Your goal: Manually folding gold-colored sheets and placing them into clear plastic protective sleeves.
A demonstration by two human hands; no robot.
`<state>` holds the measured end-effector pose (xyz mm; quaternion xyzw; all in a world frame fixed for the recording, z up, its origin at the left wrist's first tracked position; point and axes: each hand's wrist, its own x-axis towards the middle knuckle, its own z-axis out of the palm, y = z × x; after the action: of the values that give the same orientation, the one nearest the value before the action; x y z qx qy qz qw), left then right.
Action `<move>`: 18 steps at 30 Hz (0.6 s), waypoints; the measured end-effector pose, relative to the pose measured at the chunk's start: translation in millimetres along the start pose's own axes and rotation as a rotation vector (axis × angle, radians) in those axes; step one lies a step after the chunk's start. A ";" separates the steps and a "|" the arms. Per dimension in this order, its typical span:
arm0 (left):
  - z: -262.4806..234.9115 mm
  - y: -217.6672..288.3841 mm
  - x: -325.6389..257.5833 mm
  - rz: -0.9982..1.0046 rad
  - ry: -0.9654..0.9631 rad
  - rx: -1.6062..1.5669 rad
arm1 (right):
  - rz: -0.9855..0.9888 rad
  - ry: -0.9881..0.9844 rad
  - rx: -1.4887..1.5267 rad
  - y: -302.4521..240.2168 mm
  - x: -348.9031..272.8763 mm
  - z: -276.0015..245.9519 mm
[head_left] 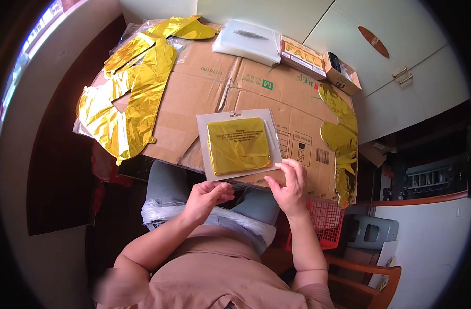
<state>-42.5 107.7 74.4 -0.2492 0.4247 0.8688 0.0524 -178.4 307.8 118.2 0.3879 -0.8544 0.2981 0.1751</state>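
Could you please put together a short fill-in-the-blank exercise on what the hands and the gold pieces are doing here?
1. The right hand pinches the lower right corner of a clear ____ holding a folded gold foil balloon.
2. The packet lies on flattened ____.
3. The left hand is at the packet's lower ____ corner.
4. A red ____ stands below the right hand.

Missing words: packet; cardboard; left; basket

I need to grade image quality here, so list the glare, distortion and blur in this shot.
Head view: bright window light catches the unfolded gold foil balloon, which shows strong glare; the packaged gold foil glints less. Fisheye bends the cabinet door edges and leaves dark corners. The left hand and right hand look sharp; the lower left patch by the arm is blurred.
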 end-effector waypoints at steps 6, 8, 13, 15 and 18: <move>-24.8 14.5 -1.9 -0.178 -0.129 0.024 | 0.189 -0.098 0.114 -12.9 -8.4 -6.6; -31.0 19.7 -2.5 -0.116 -0.088 0.109 | 0.179 -0.137 0.069 -11.6 -11.3 -4.4; -27.8 32.8 -4.8 0.084 0.040 0.254 | -0.010 -0.109 -0.099 -9.9 -6.1 -0.2; -22.4 35.4 -5.8 0.081 0.040 0.174 | -0.081 -0.089 -0.146 -10.8 -1.9 3.4; -24.1 34.6 -4.7 0.071 0.022 0.130 | -0.216 -0.083 -0.185 -10.2 3.4 3.4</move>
<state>-39.5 67.9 88.8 -0.2396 0.4895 0.8378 0.0331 -173.0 298.4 121.3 0.4719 -0.8380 0.1811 0.2058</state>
